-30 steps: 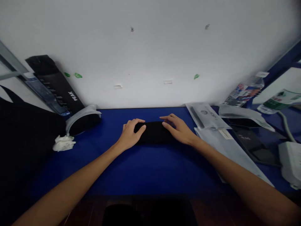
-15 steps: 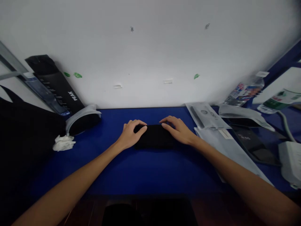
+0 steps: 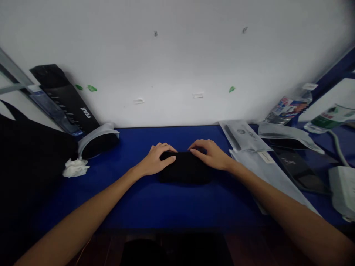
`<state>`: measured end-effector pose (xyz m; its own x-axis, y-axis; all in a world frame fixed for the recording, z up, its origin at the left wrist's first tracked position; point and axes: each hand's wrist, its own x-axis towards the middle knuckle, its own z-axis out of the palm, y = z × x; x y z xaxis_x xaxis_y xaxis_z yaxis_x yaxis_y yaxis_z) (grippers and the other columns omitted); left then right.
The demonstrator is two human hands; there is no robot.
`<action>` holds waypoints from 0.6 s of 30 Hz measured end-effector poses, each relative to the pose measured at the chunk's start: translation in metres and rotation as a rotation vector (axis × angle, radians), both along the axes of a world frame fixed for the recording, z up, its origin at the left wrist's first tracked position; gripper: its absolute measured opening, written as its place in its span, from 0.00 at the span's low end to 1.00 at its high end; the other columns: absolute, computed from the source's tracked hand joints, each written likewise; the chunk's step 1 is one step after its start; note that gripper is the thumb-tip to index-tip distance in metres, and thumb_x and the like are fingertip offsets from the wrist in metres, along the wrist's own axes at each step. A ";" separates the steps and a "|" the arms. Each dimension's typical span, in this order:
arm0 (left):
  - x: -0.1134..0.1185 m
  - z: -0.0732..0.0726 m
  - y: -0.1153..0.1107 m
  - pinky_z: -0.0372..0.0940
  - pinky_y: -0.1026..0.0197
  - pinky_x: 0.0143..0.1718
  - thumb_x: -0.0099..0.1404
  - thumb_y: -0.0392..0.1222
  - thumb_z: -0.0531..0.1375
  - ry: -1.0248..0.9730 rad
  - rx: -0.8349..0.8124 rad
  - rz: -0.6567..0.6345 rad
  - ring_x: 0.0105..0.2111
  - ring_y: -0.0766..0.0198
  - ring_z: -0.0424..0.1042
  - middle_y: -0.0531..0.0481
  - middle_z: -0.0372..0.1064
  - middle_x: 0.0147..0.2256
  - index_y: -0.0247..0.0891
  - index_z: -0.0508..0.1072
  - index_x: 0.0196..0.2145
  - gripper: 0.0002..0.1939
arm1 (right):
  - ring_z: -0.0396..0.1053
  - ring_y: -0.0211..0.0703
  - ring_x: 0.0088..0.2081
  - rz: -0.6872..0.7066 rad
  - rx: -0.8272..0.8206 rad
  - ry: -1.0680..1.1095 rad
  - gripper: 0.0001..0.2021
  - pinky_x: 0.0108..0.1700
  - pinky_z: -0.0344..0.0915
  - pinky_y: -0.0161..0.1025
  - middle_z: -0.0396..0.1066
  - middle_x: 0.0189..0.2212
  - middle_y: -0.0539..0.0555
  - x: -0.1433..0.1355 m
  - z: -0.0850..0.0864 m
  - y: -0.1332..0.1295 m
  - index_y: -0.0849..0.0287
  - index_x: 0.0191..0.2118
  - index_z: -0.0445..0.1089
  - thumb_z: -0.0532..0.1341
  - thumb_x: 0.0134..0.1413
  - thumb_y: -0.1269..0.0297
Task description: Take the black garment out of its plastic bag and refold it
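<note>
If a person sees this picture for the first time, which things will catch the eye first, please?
First the two bare hands in the middle: the left hand and the right hand both rest on a black folded cloth lying on the bright blue table. Next, a black package marked PEAK leans against the white wall at the left, and clear plastic bags lie in a pile at the right.

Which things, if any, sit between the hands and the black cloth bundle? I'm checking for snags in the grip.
Nothing visible does. The left hand and right hand both rest directly on the black cloth bundle on the blue table. The crumpled tissue and plastic bags lie off to the sides.
</note>
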<state>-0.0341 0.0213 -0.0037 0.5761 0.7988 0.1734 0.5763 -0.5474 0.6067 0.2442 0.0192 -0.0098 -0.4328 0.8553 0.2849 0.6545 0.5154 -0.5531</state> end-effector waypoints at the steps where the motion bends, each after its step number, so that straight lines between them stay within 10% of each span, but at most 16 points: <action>1: 0.000 0.000 0.000 0.59 0.35 0.65 0.74 0.49 0.59 -0.001 0.000 -0.010 0.55 0.49 0.72 0.49 0.78 0.50 0.48 0.78 0.48 0.11 | 0.77 0.50 0.40 0.006 -0.003 0.001 0.14 0.48 0.69 0.50 0.82 0.40 0.55 0.000 0.000 0.000 0.54 0.43 0.80 0.57 0.69 0.56; 18: 0.000 -0.002 0.001 0.57 0.37 0.64 0.76 0.50 0.58 0.005 -0.014 -0.049 0.56 0.49 0.71 0.49 0.77 0.51 0.48 0.77 0.50 0.11 | 0.77 0.51 0.42 0.038 0.018 -0.068 0.16 0.52 0.66 0.53 0.82 0.42 0.56 0.001 -0.002 0.000 0.55 0.42 0.79 0.55 0.70 0.56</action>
<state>-0.0346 0.0222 -0.0058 0.6156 0.7717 0.1598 0.5517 -0.5669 0.6118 0.2452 0.0189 -0.0118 -0.4838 0.8327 0.2692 0.6701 0.5503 -0.4981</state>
